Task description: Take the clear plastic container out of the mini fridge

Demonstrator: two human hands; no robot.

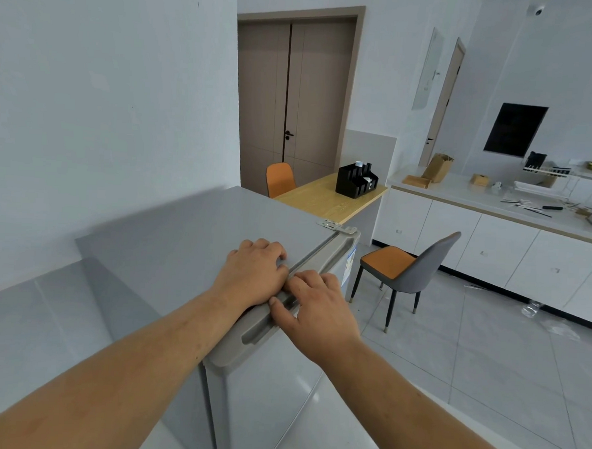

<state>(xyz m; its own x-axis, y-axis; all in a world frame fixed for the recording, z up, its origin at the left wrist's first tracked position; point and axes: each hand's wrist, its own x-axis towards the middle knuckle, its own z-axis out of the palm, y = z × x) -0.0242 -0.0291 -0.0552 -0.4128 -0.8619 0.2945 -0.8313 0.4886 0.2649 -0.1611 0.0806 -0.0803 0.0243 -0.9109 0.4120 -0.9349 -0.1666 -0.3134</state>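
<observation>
While the mini fridge (184, 239) stands shut against the wall, we rest our left hand (251, 273) flat and unclenched on its top, and our right hand (317, 308) curls its fingers into the door's top handle strip (283, 313), which runs away toward the hinge (335, 225). Open floor lies rightward; a chair (405, 268) stands near. We cannot see the container.

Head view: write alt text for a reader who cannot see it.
Both bare hands rest at the front top edge of a grey mini fridge, left hand flat on top, right hand on the door's top trim; the door looks shut. No container shows.
</observation>
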